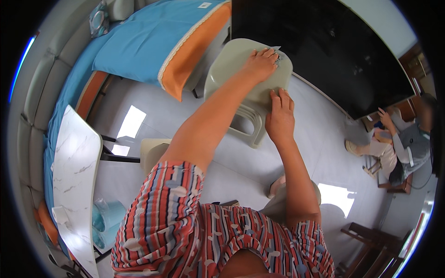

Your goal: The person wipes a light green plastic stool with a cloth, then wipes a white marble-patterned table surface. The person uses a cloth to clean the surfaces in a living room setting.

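Observation:
A pale green-grey plastic stool (233,57) stands before me, with a ribbed lower part and an opening on the side towards me. My left hand (262,65) presses on a crumpled grey cloth (277,57) near the far right corner of the seat; its fingers partly cover the cloth. My right hand (281,116) holds the seat's near right edge, its fingertips on the rim. Part of its grip is hidden.
A large dark television screen (313,48) is beyond the stool. A blue cloth (139,45) with orange edging covers furniture at upper left. At left is a marble-patterned table (74,156); below it, a beige stool (150,153). A person (410,146) sits at right, near dark wooden furniture (373,239).

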